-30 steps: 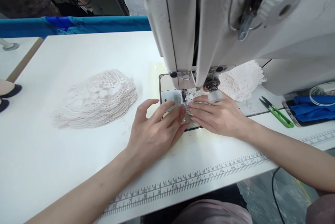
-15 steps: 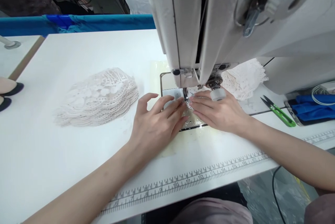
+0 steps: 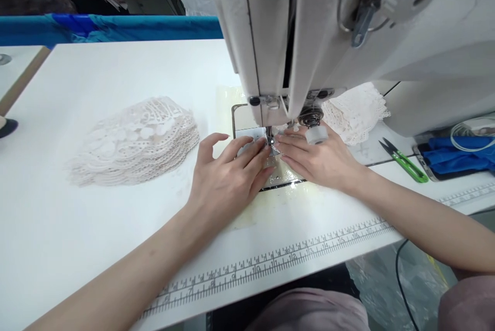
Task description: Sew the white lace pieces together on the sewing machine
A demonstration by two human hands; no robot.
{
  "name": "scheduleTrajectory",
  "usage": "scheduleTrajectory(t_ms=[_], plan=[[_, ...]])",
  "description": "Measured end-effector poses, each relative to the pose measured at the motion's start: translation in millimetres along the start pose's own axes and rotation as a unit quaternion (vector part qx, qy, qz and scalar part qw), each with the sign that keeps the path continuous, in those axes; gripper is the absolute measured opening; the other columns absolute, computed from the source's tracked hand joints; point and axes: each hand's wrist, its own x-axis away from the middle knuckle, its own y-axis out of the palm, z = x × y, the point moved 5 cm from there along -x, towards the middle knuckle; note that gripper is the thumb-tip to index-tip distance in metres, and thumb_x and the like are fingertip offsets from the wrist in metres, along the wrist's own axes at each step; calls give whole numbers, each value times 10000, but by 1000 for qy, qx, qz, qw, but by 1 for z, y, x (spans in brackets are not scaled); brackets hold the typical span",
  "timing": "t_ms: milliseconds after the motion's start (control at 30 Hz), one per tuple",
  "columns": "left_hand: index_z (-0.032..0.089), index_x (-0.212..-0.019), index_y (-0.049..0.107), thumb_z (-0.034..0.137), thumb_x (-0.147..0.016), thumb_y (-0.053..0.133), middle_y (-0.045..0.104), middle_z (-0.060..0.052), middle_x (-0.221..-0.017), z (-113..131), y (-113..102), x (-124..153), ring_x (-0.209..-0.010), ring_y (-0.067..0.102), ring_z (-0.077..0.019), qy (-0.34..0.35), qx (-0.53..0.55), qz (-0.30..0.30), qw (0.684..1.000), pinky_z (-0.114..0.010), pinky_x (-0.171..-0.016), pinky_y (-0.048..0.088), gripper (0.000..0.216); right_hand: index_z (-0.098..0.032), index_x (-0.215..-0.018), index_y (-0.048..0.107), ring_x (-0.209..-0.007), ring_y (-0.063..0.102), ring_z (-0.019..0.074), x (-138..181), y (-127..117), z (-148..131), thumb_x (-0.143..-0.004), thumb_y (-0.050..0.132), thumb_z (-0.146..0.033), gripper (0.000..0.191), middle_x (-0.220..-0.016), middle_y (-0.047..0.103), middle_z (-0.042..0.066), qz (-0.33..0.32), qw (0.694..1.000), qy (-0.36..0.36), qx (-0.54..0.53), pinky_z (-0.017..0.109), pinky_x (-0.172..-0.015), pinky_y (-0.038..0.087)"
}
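Note:
My left hand (image 3: 226,179) lies flat on the needle plate (image 3: 247,135) of a white sewing machine (image 3: 340,32), fingers stretched toward the needle. My right hand (image 3: 320,161) lies flat opposite it, fingertips meeting the left ones at the presser foot (image 3: 270,141). Both press down a small white lace piece (image 3: 279,148), which is mostly hidden under the fingers. A stack of white lace pieces (image 3: 133,140) rests on the table to the left of my left hand.
More white lace (image 3: 358,109) lies behind the machine arm at the right. Green thread snips (image 3: 404,162) and blue cloth (image 3: 458,153) sit at the right edge. A ruler strip (image 3: 278,259) runs along the white table's front edge. A blue rail (image 3: 108,29) borders the back.
Both hands have slid slightly toward the needle with the lace piece. The view shifted a little; nothing else has moved.

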Motion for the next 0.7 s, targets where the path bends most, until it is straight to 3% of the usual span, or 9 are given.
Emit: scheduleTrajectory(t_ms=[300, 700], plan=[[208, -1121, 624, 275, -931, 558, 718, -41, -1120, 2, -1, 0, -1057, 653, -248, 22, -18, 51, 998, -478, -944, 366, 212, -175, -991, 714, -967, 636, 162, 0, -2, 0, -963, 470, -207, 247, -1001, 750, 8, 16, 999, -21, 20, 391, -1067, 371], [187, -1137, 631, 232, -900, 606, 726, -60, -1097, 2, -2, -3, -1068, 653, -280, 29, -7, 40, 999, -491, -942, 359, 243, -168, -1029, 685, -1000, 629, 164, 0, 2, 1, -969, 453, -207, 243, -1046, 736, 8, 15, 999, -26, 19, 408, -1035, 398]])
